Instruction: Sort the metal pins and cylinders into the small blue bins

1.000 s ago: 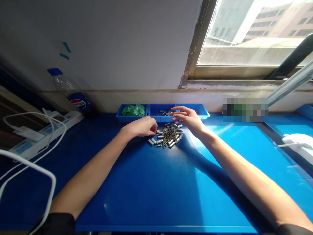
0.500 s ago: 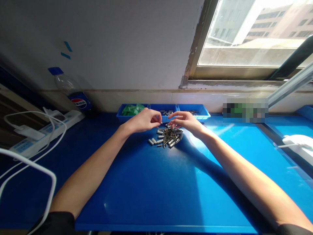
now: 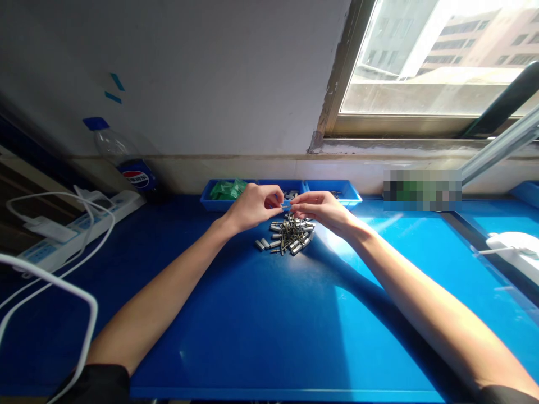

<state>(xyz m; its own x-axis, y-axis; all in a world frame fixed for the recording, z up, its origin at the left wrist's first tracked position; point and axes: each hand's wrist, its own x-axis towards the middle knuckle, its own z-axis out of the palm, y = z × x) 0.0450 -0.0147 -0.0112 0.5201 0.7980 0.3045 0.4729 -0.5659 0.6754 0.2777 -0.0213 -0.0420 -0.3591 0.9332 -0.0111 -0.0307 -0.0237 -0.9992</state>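
Observation:
My left hand (image 3: 251, 206) and my right hand (image 3: 320, 209) meet fingertip to fingertip just above a heap of small metal parts (image 3: 288, 235) on the blue mat (image 3: 269, 325). Both hands are pinched on one small metal piece (image 3: 287, 206) held between them. The heap mixes short silver sleeves with thin dark pins. Behind the hands stand three joined blue trays (image 3: 347, 193): the left one holds green pieces (image 3: 227, 189), and the other two hold a few metal parts.
A soda bottle (image 3: 126, 163) stands at the back left by the wall. A white power strip (image 3: 71, 227) with white cables lies on the left. A white object (image 3: 516, 247) sits at the right edge, under a window.
My left hand rose from the heap with a small piece pinched in it. My right hand closed from open and came left to meet it above the heap.

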